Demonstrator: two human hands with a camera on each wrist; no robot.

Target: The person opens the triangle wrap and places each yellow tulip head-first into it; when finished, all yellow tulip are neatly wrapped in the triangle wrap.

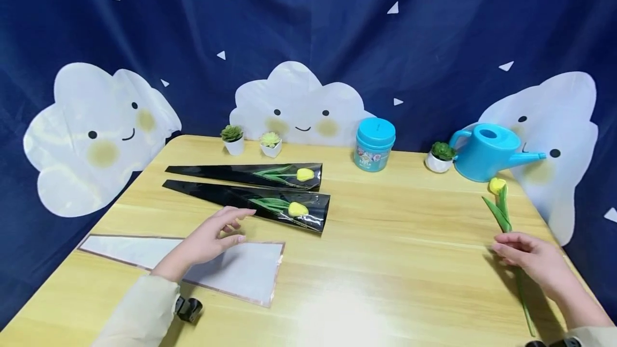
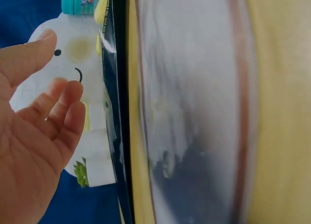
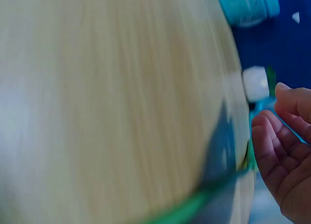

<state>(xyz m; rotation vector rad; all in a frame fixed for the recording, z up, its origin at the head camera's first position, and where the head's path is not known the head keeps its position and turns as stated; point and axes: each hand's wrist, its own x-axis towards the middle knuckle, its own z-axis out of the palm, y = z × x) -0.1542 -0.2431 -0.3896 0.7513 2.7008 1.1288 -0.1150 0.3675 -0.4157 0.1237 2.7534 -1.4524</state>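
Note:
On the right, my right hand [image 1: 532, 261] pinches a yellow tulip [image 1: 502, 210] by its green stem, with the bloom pointing away from me and the stem's tail hanging toward the near edge. That stem [image 3: 192, 204] is a blurred green streak in the right wrist view. My left hand [image 1: 212, 237] hovers, fingers relaxed and holding nothing, over a pale tapered flower sleeve [image 1: 246, 269] with a pinkish-brown border. The sleeve lies flat, its wide end to the right. Just beyond, two black sleeves [image 1: 217, 190] lie side by side, each containing a yellow tulip [image 1: 298, 209].
Along the back of the wooden table [image 1: 409, 261] stand two small potted succulents [image 1: 234, 143], a blue lidded tub [image 1: 374, 144], a third potted succulent [image 1: 439, 158] and a blue watering can [image 1: 489, 153]. A dark blue curtain [image 1: 347, 20] with clouds hangs behind.

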